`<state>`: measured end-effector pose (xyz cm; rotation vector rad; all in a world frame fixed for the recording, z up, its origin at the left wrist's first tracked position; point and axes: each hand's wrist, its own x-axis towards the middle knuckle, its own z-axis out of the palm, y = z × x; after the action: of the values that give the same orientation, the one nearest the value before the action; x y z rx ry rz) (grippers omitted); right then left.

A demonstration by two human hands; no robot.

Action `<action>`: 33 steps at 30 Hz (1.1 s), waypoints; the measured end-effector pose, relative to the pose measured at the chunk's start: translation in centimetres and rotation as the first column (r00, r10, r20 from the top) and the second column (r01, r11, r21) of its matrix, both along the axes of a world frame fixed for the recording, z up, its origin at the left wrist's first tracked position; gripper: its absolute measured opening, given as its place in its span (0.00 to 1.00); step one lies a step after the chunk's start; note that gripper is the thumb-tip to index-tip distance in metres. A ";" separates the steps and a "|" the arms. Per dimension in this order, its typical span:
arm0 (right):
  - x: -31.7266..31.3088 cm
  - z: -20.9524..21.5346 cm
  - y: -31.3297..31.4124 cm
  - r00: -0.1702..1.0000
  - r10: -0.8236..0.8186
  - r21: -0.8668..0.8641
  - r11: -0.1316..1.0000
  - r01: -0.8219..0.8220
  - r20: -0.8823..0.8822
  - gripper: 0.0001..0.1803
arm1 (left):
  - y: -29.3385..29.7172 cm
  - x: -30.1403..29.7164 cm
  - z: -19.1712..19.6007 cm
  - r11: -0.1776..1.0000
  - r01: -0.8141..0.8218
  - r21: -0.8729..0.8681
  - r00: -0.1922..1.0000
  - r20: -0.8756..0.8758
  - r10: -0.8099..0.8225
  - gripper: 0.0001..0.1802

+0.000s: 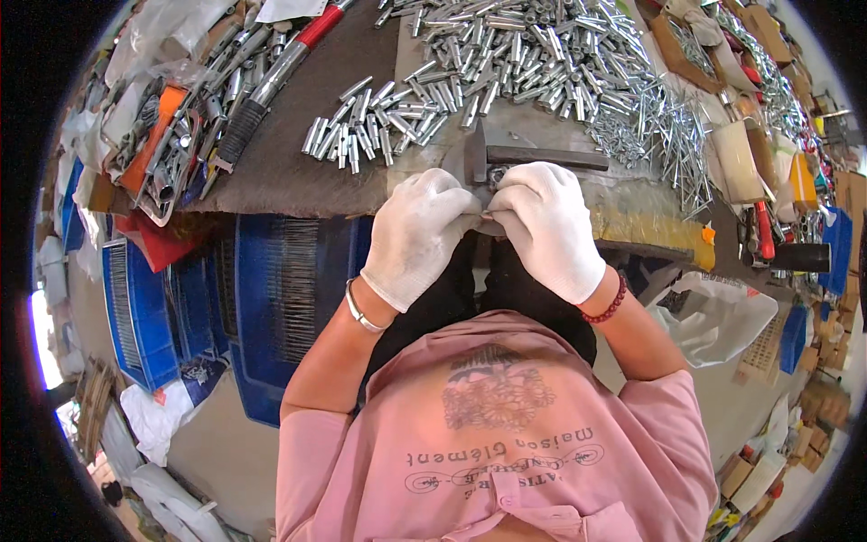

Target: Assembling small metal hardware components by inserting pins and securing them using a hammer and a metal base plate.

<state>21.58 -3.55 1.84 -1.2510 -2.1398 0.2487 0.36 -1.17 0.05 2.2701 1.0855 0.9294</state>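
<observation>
Both my hands wear white knit gloves and meet at the near edge of the bench. My left hand (423, 233) is closed, its fingertips pinched toward the right hand. My right hand (545, 226) is closed too, thumb and fingers pressed together around a small metal piece (489, 215) that mostly hides between the gloves. What the left fingers grip cannot be made out. Just beyond the hands lies a hammer with a dark steel head (475, 155) and a handle (546, 159) pointing right. A heap of short shiny metal tubes (506, 54) spreads over the bench behind it.
Thin metal pins or nails (664, 135) are piled at the right of the tubes. Tools crowd the left, among them a long bar with a red end (316, 27) and an orange-handled tool (163, 117). Blue crates (248, 316) stand below the bench at left; a plastic bag (713, 316) hangs at right.
</observation>
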 end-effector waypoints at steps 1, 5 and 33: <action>0.0 0.3 0.0 0.998 0.007 0.002 1.000 -0.007 0.059 0.06 | 0.0 0.0 0.1 1.000 -0.001 0.000 1.000 0.000 0.001 0.08; 0.5 1.5 0.6 0.974 0.114 0.019 0.993 -0.120 0.193 0.09 | 0.0 0.0 0.0 1.000 0.008 0.004 1.000 0.008 -0.008 0.07; 3.7 3.0 -4.3 0.990 -0.141 -0.185 0.973 0.140 0.006 0.27 | 1.0 -0.5 0.3 0.996 0.087 0.012 0.996 0.014 -0.087 0.07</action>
<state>25.32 -7.83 4.85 -1.4978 -2.0480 0.3978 -0.11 -0.17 0.34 2.2967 0.9696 0.9169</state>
